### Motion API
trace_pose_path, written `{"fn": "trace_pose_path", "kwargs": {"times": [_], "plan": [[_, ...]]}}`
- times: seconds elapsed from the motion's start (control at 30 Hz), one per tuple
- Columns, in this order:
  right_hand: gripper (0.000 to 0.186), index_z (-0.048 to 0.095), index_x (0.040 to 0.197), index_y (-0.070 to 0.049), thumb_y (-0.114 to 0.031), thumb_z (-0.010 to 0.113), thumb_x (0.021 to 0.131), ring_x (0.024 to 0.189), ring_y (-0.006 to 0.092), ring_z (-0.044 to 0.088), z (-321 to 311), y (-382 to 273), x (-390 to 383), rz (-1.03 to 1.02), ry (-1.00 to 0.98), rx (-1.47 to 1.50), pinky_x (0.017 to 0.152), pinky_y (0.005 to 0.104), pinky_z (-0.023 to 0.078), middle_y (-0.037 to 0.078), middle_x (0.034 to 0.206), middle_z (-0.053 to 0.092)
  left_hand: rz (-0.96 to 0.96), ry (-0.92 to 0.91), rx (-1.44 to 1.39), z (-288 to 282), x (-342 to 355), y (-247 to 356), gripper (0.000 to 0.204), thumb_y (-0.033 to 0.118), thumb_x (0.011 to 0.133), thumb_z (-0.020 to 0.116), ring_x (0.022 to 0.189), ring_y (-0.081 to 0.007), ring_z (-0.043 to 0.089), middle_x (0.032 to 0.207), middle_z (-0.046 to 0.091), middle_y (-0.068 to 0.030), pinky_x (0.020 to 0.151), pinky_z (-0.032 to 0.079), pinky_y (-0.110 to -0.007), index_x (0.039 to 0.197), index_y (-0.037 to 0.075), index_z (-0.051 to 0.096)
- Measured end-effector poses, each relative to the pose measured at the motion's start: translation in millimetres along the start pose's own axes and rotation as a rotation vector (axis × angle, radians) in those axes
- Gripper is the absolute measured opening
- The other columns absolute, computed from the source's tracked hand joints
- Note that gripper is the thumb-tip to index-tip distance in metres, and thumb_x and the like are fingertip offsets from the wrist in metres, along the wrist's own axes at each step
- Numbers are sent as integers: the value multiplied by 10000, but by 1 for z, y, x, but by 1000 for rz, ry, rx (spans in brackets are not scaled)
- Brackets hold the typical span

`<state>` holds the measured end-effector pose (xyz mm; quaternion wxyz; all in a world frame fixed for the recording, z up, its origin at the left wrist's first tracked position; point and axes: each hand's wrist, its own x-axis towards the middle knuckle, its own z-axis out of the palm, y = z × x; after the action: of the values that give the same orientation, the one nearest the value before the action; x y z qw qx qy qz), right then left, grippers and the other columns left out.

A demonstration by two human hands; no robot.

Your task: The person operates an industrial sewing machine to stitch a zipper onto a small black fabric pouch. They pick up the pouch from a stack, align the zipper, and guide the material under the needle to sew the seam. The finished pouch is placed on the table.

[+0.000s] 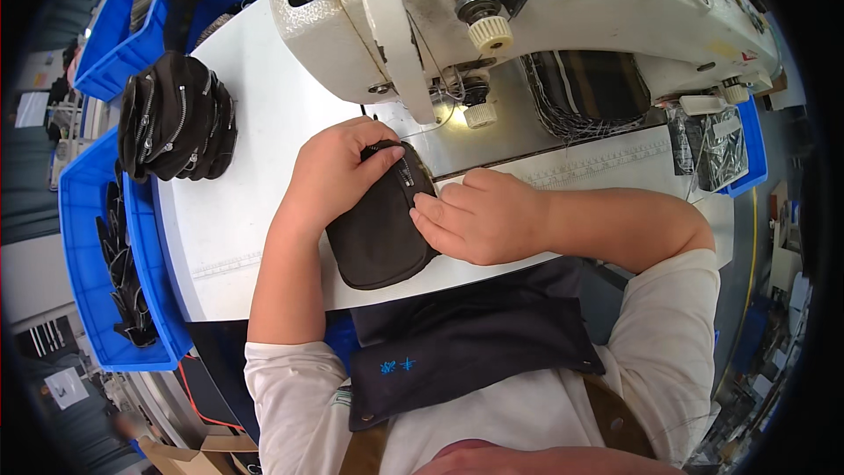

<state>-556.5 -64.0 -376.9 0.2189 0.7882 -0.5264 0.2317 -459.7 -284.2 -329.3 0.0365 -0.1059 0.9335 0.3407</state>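
Observation:
A small black zippered pouch (374, 233) lies on the white sewing table (237, 220) just in front of the needle of a white sewing machine (527, 9). My left hand (334, 171) grips the pouch's upper left end by the zipper. My right hand (479, 215) presses its fingertips on the pouch's right edge beside the zipper. The needle area under the machine head is lit and partly hidden by my hands.
A stack of finished black zippered pouches (176, 119) sits at the table's left. Blue bins (97, 281) with black parts stand along the left edge. More dark fabric pieces (585, 88) lie under the machine arm, and a dark apron (466, 343) covers my lap.

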Motion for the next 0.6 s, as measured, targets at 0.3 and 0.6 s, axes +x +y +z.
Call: {"fn": "trace_pose_path", "kwargs": {"times": [0.3, 0.6], "plan": [[284, 734, 972, -28, -189, 667, 748, 700, 151, 551, 0, -9, -2, 73, -84, -39, 536, 285, 381, 140, 1082, 734, 188, 121, 121, 7, -2, 1, 139, 85, 890, 744, 928, -333, 686, 993, 729, -122, 818, 534, -379, 1007, 15, 722], [279, 728, 963, -53, -189, 675, 725, 672, 133, 525, -7, -6, 0, 54, -75, -3, 523, 278, 339, 109, 1077, 734, 179, 206, 265, 13, 3, 3, 87, 152, 868, 757, 805, -285, 672, 845, 728, -54, 818, 474, -389, 912, 85, 725]]}}
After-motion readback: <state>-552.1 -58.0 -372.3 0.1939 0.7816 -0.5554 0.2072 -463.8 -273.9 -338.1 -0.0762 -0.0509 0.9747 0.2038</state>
